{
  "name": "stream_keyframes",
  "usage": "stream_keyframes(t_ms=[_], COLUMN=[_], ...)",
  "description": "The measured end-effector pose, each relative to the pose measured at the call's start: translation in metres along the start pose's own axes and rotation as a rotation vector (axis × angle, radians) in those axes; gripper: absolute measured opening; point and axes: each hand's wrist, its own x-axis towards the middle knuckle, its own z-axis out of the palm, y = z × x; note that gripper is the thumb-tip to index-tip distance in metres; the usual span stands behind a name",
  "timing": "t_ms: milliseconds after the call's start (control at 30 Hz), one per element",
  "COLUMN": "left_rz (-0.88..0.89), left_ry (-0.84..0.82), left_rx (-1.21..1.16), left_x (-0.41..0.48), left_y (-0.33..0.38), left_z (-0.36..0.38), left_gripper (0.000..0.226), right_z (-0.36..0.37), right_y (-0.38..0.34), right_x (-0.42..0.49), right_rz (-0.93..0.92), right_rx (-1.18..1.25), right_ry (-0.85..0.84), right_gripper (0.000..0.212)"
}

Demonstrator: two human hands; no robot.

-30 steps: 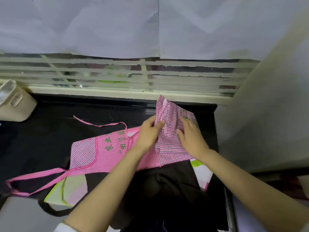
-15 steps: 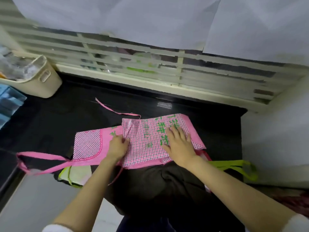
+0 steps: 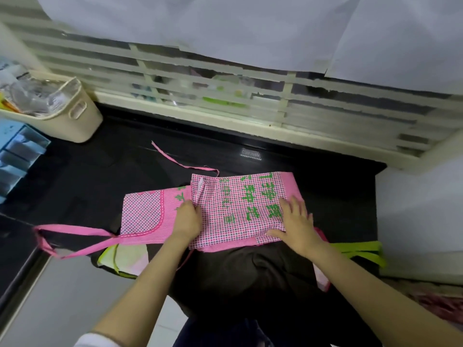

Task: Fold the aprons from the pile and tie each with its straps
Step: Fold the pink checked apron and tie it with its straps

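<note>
Both hands on the cloth: right hand [image 3: 297, 225] flat, fingers spread wide, pressing the folded flap down; left hand [image 3: 186, 217] curled, pinching that flap's left edge. The black counter [image 3: 112, 176] runs under the window, and at its near edge sits the pile [image 3: 250, 276], dark aprons with a green strap [image 3: 360, 247] poking out on the right. On top of the pile lies the pink apron [image 3: 238, 209], its checked panel with green lettering folded over, the pocket end to the left uncovered. The fold is half made, I'd say. To do it well: anchor with the right palm, sweep outward to chase wrinkles, and square the flap's edge with the layer below before letting go. The neck loop [image 3: 75, 231] trails off left past the counter's lip; the thin tie strap [image 3: 200, 168] snakes away at the back. The other tie is hidden, possibly under the fold, so find it before tying
</note>
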Motion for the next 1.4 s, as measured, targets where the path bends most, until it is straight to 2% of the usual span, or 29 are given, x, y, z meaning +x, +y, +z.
stream_keyframes(t_ms=[100,167,233,333,400,467,567,733,833,933,1033,1133,1233,1333,1400], left_rz=[0.015,0.024,0.032,0.029,0.031,0.047,0.103,0.209,0.254,0.272,0.262,0.278,0.325,0.339,0.335], left_ry=[0.022,0.034,0.047,0.055,0.056,0.05,0.015,-0.051,-0.124,-0.195,-0.213,-0.227,-0.227,-0.184,-0.096], left_rx=[0.011,0.015,0.025,0.021,0.01,0.022,0.024,-0.053,-0.112,-0.124,-0.103,-0.122,-0.233,-0.295,-0.243], left_x=[0.0,0.002,0.003,0.002,0.002,0.001,-0.003,-0.013,-0.021,-0.026,-0.023,-0.024,-0.023,-0.023,-0.02], left_y=[0.002,0.0,-0.001,-0.001,-0.001,0.001,0.017,0.075,0.108,0.126,0.127,0.128,0.127,0.115,0.098], left_z=[0.003,0.006,0.009,0.012,0.015,0.021,0.036,0.07,0.093,0.109,0.117,0.111,0.093,0.069,0.057], left_gripper=[0.024,0.023,0.022,0.022,0.022,0.023,0.023,0.022,0.02,0.019,0.02,0.02,0.025,0.04,0.031], right_z=[-0.016,-0.026,-0.029,-0.027,-0.026,-0.033,-0.051,-0.08,-0.089,-0.09,-0.078,-0.06,-0.046,-0.041,-0.039], right_y=[0.008,0.014,0.022,0.034,0.039,0.046,0.065,0.117,0.145,0.156,0.148,0.125,0.099,0.075,0.06], right_x=[0.009,0.016,0.023,0.027,0.027,0.026,0.022,0.011,-0.003,-0.016,-0.02,-0.015,-0.009,-0.002,0.003], right_rz=[0.058,0.088,0.136,0.185,0.176,0.18,0.203,0.279,0.346,0.425,0.328,0.129,-0.052,-0.135,-0.164], right_rx=[0.241,0.404,0.465,0.403,0.367,0.337,0.292,0.259,0.307,0.216,0.151,0.201,0.185,0.144,0.121], right_ry=[0.042,0.08,0.084,0.01,-0.036,-0.004,0.13,0.322,0.369,0.415,0.493,0.38,0.343,0.326,0.321], right_gripper=[0.097,0.09,0.081,0.048,0.037,0.035,0.03,0.025,0.026,0.027,0.041,0.054,0.054,0.052,0.052])
